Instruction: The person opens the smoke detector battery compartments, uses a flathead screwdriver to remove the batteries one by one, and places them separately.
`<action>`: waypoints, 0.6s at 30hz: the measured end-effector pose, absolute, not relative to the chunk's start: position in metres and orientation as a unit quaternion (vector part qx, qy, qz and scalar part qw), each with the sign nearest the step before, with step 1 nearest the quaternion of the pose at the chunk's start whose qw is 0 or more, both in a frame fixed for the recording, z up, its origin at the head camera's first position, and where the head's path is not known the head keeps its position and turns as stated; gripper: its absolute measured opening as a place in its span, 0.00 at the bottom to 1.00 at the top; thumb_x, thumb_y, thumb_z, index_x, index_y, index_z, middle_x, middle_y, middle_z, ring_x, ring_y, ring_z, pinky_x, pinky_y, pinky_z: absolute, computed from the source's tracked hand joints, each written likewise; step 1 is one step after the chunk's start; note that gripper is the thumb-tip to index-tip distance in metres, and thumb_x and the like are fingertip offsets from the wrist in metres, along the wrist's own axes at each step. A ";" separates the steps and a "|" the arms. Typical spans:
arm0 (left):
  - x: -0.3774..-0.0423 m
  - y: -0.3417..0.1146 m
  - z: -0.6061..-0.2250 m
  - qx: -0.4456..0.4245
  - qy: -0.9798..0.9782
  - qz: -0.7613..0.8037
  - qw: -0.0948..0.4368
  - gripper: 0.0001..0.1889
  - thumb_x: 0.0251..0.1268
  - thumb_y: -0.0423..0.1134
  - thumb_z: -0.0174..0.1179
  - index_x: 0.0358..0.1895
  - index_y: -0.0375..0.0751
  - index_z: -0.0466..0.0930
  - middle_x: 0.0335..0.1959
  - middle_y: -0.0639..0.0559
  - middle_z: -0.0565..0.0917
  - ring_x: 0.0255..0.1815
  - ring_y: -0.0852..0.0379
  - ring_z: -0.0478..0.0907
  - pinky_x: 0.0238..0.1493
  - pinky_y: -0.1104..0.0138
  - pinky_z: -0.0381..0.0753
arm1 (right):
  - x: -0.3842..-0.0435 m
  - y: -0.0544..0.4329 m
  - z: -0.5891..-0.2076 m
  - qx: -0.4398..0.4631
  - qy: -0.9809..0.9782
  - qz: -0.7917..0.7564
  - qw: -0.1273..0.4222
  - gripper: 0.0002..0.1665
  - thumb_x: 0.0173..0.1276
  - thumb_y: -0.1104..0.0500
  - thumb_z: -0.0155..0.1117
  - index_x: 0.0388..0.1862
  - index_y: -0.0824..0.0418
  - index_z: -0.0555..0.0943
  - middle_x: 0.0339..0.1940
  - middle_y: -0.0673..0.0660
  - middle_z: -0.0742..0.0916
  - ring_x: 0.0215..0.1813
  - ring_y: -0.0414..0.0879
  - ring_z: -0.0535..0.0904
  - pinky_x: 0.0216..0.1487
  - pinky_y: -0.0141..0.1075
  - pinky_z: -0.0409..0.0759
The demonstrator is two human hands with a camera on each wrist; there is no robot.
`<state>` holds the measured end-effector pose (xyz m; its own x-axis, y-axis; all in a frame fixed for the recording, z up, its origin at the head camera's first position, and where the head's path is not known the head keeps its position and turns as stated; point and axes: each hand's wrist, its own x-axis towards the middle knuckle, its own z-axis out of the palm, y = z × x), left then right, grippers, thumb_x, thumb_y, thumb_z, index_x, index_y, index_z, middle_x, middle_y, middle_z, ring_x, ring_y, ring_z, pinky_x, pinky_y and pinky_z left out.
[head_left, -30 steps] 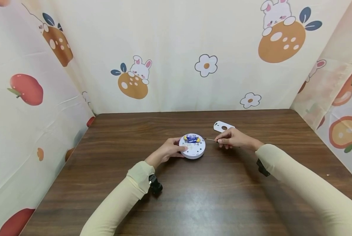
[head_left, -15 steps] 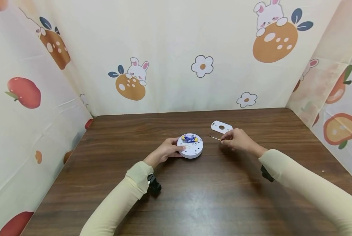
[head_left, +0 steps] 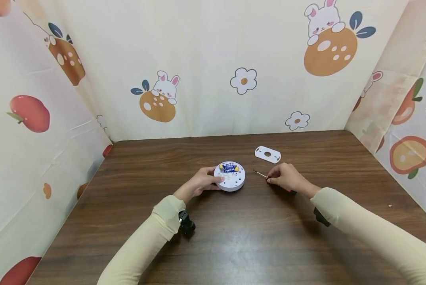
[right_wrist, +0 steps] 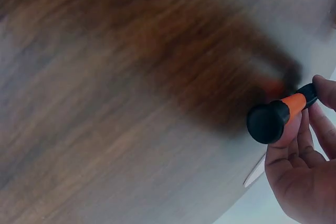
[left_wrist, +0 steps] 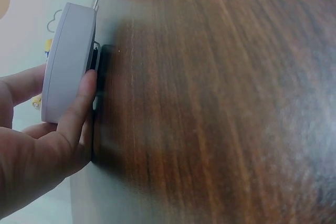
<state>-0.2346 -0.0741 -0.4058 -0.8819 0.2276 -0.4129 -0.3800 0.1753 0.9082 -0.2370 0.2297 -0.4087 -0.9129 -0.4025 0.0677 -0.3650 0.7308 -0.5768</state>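
I can see both of the person's hands at work over the brown wooden table point(head_left: 234, 253). The left hand point(head_left: 201, 183) grips a round white case point(head_left: 234, 183) by its left edge, thumb lying on the upper face and fingers tucked underneath. The case is near the middle of the table's width, face up; I can't tell whether its underside touches the wood. Yellow and blue batteries point(head_left: 229, 168) sit in the far part of that face, with small dark holes showing nearer the person.

Off to the right, the right hand point(head_left: 285, 177) pinches a slim screwdriver point(right_wrist: 294, 106) – black and orange at the handle – between thumb and fingers, with its thin metal shaft pointing towards the case. From the head view there is a gap between the tip and the case. Just beyond this hand a flat white plate point(head_left: 274, 155) with rounded ends and a large hole in the middle lies on the table.

Both arms wear pale sleeves point(head_left: 145, 233), and a small black camera point(head_left: 187, 223) is strapped at the left wrist. Behind the table hangs a cream curtain point(head_left: 205, 47) printed with rabbits, fruit and flowers.
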 end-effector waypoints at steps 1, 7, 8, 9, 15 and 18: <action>-0.234 -0.074 -0.406 -0.052 0.728 0.641 0.237 0.30 0.71 0.26 0.61 0.75 0.33 0.66 0.59 0.35 0.76 0.42 0.51 0.79 0.47 0.60 0.89 | -0.236 0.229 -0.409 -0.206 0.930 -0.303 0.031 0.03 0.63 0.65 0.73 0.33 0.65 0.89 0.29 0.53 0.89 0.32 0.41 0.79 0.38 0.38 0.79; -0.234 -0.074 -0.405 -0.052 0.726 0.643 0.239 0.30 0.71 0.26 0.61 0.75 0.32 0.65 0.59 0.35 0.76 0.43 0.51 0.79 0.49 0.59 0.88 | -0.236 0.227 -0.410 -0.203 0.931 -0.301 0.033 0.03 0.62 0.65 0.74 0.33 0.65 0.88 0.28 0.52 0.88 0.30 0.41 0.77 0.36 0.37 0.78; -0.234 -0.074 -0.405 -0.052 0.726 0.643 0.239 0.30 0.71 0.26 0.61 0.75 0.32 0.65 0.60 0.35 0.76 0.43 0.51 0.79 0.49 0.59 0.88 | -0.236 0.227 -0.411 -0.202 0.931 -0.302 0.033 0.03 0.62 0.65 0.74 0.33 0.65 0.88 0.27 0.52 0.88 0.30 0.41 0.77 0.36 0.37 0.78; -0.234 -0.074 -0.405 -0.053 0.725 0.644 0.240 0.30 0.71 0.26 0.61 0.75 0.32 0.65 0.60 0.35 0.76 0.43 0.51 0.79 0.49 0.59 0.88 | -0.236 0.227 -0.411 -0.202 0.931 -0.302 0.034 0.03 0.62 0.64 0.74 0.33 0.65 0.88 0.27 0.51 0.88 0.30 0.41 0.77 0.36 0.37 0.78; -0.234 -0.074 -0.406 -0.055 0.722 0.648 0.236 0.30 0.71 0.26 0.61 0.75 0.32 0.65 0.58 0.35 0.76 0.42 0.51 0.79 0.47 0.60 0.89 | -0.241 0.223 -0.402 -0.212 0.930 -0.298 0.033 0.06 0.62 0.64 0.73 0.36 0.67 0.88 0.27 0.52 0.88 0.31 0.41 0.79 0.35 0.36 0.80; -0.234 -0.074 -0.406 -0.053 0.724 0.646 0.236 0.30 0.71 0.26 0.61 0.75 0.32 0.65 0.58 0.35 0.77 0.42 0.51 0.79 0.47 0.59 0.89 | -0.245 0.216 -0.392 -0.214 0.926 -0.307 0.037 0.09 0.63 0.64 0.72 0.40 0.70 0.87 0.28 0.52 0.86 0.32 0.43 0.79 0.35 0.36 0.80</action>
<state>-0.2341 -0.0740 -0.4061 -0.8833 0.2271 -0.4102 -0.3815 0.1604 0.9103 -0.2447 0.2160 -0.3921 -0.9054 -0.4198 0.0625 -0.3740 0.7195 -0.5852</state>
